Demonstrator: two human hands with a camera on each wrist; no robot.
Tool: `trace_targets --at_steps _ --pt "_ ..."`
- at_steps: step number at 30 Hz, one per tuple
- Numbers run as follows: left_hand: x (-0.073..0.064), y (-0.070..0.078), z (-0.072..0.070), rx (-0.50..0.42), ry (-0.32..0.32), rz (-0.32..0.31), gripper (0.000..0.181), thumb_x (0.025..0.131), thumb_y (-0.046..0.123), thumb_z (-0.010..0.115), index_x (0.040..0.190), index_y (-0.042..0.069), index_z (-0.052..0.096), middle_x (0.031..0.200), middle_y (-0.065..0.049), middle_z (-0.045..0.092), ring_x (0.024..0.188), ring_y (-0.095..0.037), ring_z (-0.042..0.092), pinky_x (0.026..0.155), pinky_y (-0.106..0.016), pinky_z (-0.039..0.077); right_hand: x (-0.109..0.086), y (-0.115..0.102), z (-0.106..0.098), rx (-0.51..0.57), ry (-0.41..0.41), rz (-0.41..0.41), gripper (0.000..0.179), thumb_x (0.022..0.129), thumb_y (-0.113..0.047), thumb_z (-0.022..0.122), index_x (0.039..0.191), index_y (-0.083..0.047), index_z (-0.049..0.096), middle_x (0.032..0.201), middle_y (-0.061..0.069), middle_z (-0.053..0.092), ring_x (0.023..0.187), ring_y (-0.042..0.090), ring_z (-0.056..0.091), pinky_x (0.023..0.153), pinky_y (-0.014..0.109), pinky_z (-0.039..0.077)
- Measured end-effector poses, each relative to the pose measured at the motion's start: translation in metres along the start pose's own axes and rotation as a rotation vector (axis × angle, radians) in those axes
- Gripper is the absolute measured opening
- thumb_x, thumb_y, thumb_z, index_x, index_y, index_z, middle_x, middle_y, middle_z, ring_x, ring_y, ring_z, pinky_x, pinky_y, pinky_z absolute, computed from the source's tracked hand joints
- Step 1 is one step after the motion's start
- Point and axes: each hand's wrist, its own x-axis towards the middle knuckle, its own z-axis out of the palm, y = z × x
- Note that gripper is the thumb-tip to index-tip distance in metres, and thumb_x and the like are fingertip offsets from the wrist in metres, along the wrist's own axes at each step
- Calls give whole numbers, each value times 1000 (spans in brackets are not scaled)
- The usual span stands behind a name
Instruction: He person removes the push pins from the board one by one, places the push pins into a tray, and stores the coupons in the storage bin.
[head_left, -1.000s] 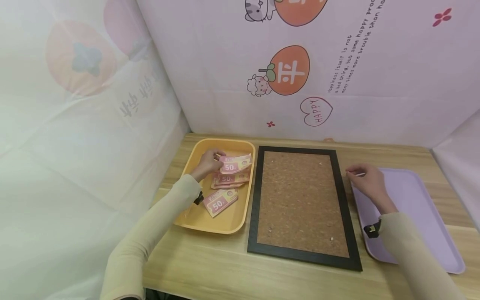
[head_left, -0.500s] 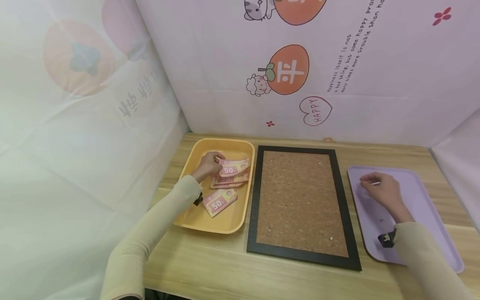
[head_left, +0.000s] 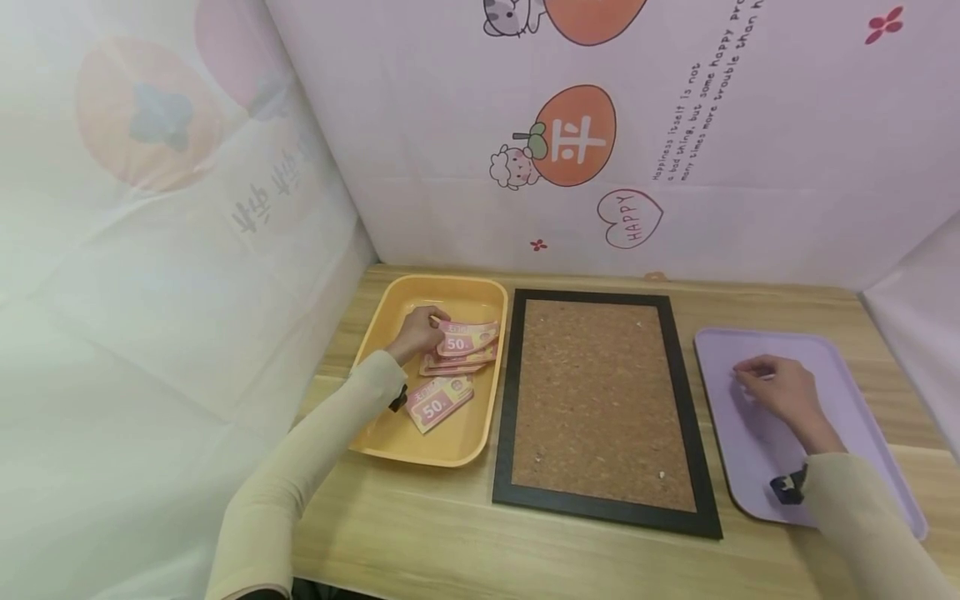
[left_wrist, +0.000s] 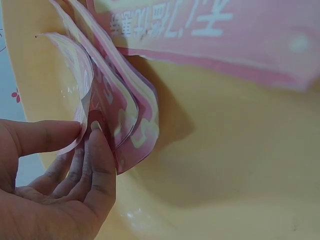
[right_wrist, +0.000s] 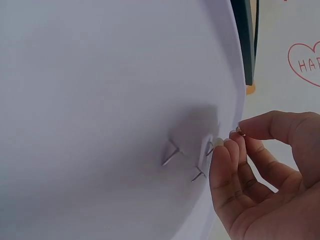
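Note:
My left hand (head_left: 417, 332) is inside the yellow tray (head_left: 378, 446), its thumb and fingers pinching the left end of a pink-and-yellow paper coupon (left_wrist: 82, 75). Other coupons (head_left: 440, 402) marked 50 lie beneath and in front of it. Above the purple tray (head_left: 855, 454), my right hand (head_left: 780, 390) pinches a small thumbtack (right_wrist: 240, 131) between thumb and fingertips; most of the tack is hidden. In the right wrist view, loose metal thumbtacks (right_wrist: 172, 151) lie on the tray close to the fingers.
A black-framed cork board (head_left: 600, 400) lies flat between the two trays, with small tacks (head_left: 662, 475) near its corners. The wooden table (head_left: 420, 525) reaches back to a printed cloth wall (head_left: 450, 217). Another white cloth (head_left: 150, 333) hangs at the left.
My right hand has moved right and slightly down, from the cork board's edge to over the purple tray. The left hand still pinches the coupon, which has lowered a little.

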Motion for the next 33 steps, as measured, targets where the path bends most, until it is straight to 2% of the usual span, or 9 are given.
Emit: trace_targets --at_steps 5,10,14,18,23,26,30,33 --pt "2 -3 1 21 12 -9 46 85 -5 55 130 5 65 122 -19 64 70 -14 57 53 -20 46 -2 1 -3 -15 -11 7 35 101 -22 62 114 9 70 108 35 71 63 5 62 54 24 50" --pt "3 -3 2 48 5 -18 48 85 -6 55 131 5 64 110 -15 63 59 -11 50 50 -20 41 -4 1 -4 -35 -19 14 34 100 -22 62 114 9 70 109 36 71 65 8 62 54 25 49" --pt "4 -5 1 65 -1 -26 49 84 -5 55 131 5 64 103 -13 61 57 -10 45 50 -21 38 -4 2 -3 -43 -16 -2 32 99 -19 64 112 9 71 107 35 72 65 8 62 55 25 47" --pt "3 -8 1 66 -3 -18 46 85 -1 57 131 4 64 101 -12 63 58 -11 48 50 -21 40 -5 5 -2 -51 -8 -20 29 98 -16 65 110 9 72 105 35 72 63 8 61 54 24 47" --pt "0 -10 0 62 5 12 39 91 7 59 130 3 64 97 -11 63 59 -10 50 52 -20 42 -7 5 -2 -61 -10 -29 26 96 -12 66 109 10 72 104 36 72 66 10 62 55 24 47" --pt "-3 -10 -2 58 18 25 36 94 12 61 129 2 64 103 -14 64 68 -14 54 61 -23 47 -9 4 -2 -72 -8 -28 25 94 -11 66 108 10 73 103 35 72 68 11 62 55 24 46" --pt "-5 -11 -4 69 28 30 35 96 18 62 128 2 65 122 -19 65 96 -24 62 85 -34 54 -9 5 -1 -83 3 -29 25 93 -11 67 106 9 73 100 34 73 70 14 62 56 24 45" --pt "-4 -13 -5 77 29 23 36 97 20 62 128 3 65 131 -21 65 114 -30 61 100 -42 54 -9 7 -1 -89 14 -33 25 93 -11 67 105 9 74 99 32 73 71 15 63 57 23 44"
